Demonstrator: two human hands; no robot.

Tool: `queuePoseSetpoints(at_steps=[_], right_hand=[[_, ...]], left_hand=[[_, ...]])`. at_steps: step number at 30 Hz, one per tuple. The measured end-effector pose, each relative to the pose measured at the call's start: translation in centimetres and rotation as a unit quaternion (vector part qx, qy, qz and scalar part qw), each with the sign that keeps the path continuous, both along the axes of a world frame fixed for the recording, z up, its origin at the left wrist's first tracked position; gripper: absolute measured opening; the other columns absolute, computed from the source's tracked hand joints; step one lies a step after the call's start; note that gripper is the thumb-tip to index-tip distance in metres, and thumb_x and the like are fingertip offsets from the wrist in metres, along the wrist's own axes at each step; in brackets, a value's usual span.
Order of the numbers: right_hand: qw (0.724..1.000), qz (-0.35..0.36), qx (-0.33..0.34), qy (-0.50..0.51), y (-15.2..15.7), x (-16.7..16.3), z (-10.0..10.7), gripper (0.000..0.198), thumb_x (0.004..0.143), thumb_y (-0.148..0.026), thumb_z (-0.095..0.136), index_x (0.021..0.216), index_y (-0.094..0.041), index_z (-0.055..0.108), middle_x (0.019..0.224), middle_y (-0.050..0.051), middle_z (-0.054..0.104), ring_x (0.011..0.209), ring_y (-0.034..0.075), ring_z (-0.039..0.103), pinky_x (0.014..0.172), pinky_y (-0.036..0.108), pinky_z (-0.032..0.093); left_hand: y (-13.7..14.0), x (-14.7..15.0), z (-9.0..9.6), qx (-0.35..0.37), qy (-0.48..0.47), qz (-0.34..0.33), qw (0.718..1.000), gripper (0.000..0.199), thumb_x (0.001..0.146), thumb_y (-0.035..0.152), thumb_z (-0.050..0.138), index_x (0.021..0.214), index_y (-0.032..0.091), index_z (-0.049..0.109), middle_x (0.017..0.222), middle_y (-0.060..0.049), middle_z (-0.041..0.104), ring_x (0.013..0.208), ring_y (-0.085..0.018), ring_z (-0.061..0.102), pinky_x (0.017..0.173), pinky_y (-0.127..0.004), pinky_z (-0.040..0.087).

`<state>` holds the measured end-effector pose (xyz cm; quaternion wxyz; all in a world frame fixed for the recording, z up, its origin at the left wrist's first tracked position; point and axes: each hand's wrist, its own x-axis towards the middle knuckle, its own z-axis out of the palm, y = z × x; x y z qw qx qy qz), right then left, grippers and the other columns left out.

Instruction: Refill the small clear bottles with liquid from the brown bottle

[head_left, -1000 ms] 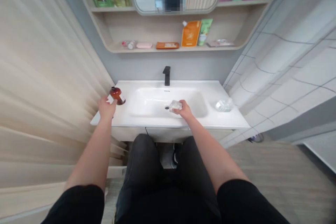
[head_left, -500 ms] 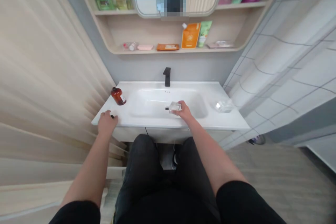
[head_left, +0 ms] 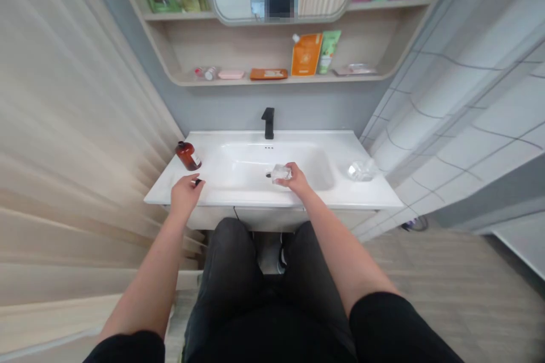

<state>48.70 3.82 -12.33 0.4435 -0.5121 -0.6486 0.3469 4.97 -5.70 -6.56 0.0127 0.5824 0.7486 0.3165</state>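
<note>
From my distant screen, I see the left hand (head_left: pixel 185 193) pinch a small black piece (head_left: pixel 198 181) near the brown bottle (head_left: pixel 188 155); the right hand (head_left: pixel 297 180) has fingers curled around a clear container (head_left: pixel 280 173) above the sink (head_left: pixel 242 171).

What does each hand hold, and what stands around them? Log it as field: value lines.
left hand: pinches a small black object, perhaps a cap
right hand: grips a small clear container above the white basin; contact with basin unclear
counter, left: amber bottle with pale label
counter, right: larger clear vessel
behind basin: black faucet
lower shelf: orange spouted pouch beside green tube
</note>
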Motion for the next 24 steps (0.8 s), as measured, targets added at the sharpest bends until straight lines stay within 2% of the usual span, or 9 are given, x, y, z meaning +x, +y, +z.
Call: queuePoseSetpoints(at_steps=[4,8,13,20,24], right_hand=[[0.999,0.016,-0.02,0.028,-0.2,0.0,0.2,0.076,0.06,-0.059,0.093,0.118,-0.028,0.055,0.099,0.001,0.07,0.09,0.026,0.068,0.085,0.041,0.054],[0.999,0.014,-0.022,0.022,-0.3,0.0,0.5,0.076,0.06,-0.058,0.093,0.118,-0.028,0.054,0.094,-0.001,0.068,0.086,0.025,0.066,0.083,0.04,0.053],[0.999,0.018,-0.023,0.019,-0.2,0.0,0.5,0.075,0.06,-0.057,0.093,0.116,-0.027,0.054,0.095,0.0,0.069,0.087,0.026,0.066,0.083,0.041,0.052],[1.0,0.012,-0.014,0.017,0.0,0.1,0.0,0.077,0.059,-0.06,0.094,0.118,-0.028,0.056,0.096,-0.001,0.068,0.088,0.026,0.065,0.083,0.04,0.053],[0.999,0.011,-0.027,0.024,0.0,0.1,-0.1,0.076,0.06,-0.059,0.094,0.118,-0.028,0.055,0.094,-0.001,0.068,0.087,0.025,0.063,0.083,0.04,0.052]], left_hand=[[0.7,-0.1,0.0,-0.001,0.033,-0.024,0.999,0.041,0.096,0.04,0.066,0.123,0.015,0.083,0.119,-0.015,0.08,0.099,-0.031,0.076,0.106,-0.043,0.059],[1.0,-2.0,-0.4,-0.051,0.078,0.026,0.995,0.035,0.094,0.034,0.065,0.116,0.015,0.084,0.123,-0.021,0.079,0.115,-0.038,0.075,0.11,-0.048,0.057],[0.7,-4.2,-0.8,-0.125,0.097,0.051,0.986,0.034,0.092,0.035,0.066,0.112,0.015,0.084,0.118,-0.023,0.08,0.114,-0.042,0.076,0.103,-0.051,0.059],[0.9,-6.8,0.0,-0.088,0.091,0.064,0.99,0.048,0.094,0.047,0.069,0.128,0.015,0.079,0.124,-0.02,0.08,0.119,-0.039,0.076,0.108,-0.048,0.059],[1.6,-7.2,0.2,-0.166,0.127,0.001,0.978,0.042,0.09,0.041,0.072,0.123,0.017,0.084,0.123,-0.018,0.083,0.118,-0.039,0.077,0.106,-0.044,0.06]])
